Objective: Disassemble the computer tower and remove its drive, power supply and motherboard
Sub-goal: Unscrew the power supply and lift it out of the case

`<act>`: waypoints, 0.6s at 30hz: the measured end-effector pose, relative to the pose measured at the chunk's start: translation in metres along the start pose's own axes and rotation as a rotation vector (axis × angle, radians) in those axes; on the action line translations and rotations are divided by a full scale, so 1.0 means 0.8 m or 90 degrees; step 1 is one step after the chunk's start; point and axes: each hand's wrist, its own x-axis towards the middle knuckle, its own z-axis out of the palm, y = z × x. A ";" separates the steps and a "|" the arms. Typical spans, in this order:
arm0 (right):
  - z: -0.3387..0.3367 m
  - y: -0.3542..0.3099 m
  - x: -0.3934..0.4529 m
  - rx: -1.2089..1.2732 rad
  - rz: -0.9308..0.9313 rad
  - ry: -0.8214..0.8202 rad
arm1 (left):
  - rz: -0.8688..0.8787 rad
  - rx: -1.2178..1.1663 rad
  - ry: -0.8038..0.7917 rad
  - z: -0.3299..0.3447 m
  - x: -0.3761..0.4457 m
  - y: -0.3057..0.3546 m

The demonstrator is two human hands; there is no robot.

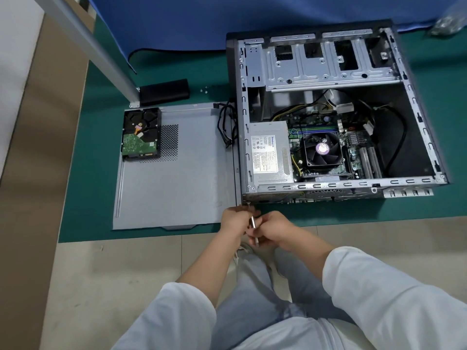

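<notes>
At tower (328, 109) rear corner: both hands on screwdriver (253, 227), left hand (236, 218) gripping near tip, right hand (271, 229) curled round shaft. Drive (141, 133) already out on panel (177, 178); step judged PSU (269, 152) screw removal; next, keep tip seated, turn out screw

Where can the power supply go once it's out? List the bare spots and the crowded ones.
Free: most of the side panel between the hard drive and the tower; also the green mat left of that panel. Crowded: the strip behind the panel, with a black block, loose screws and cables; both hands work a screwdriver at the tower's near corner.
</notes>
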 end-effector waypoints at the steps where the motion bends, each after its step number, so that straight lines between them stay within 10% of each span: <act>1: 0.000 0.001 0.001 -0.013 -0.002 0.017 | 0.000 0.010 0.012 0.000 -0.002 0.000; 18: -0.001 0.001 -0.004 -0.003 -0.029 0.014 | 0.003 -0.003 0.031 0.000 -0.001 -0.002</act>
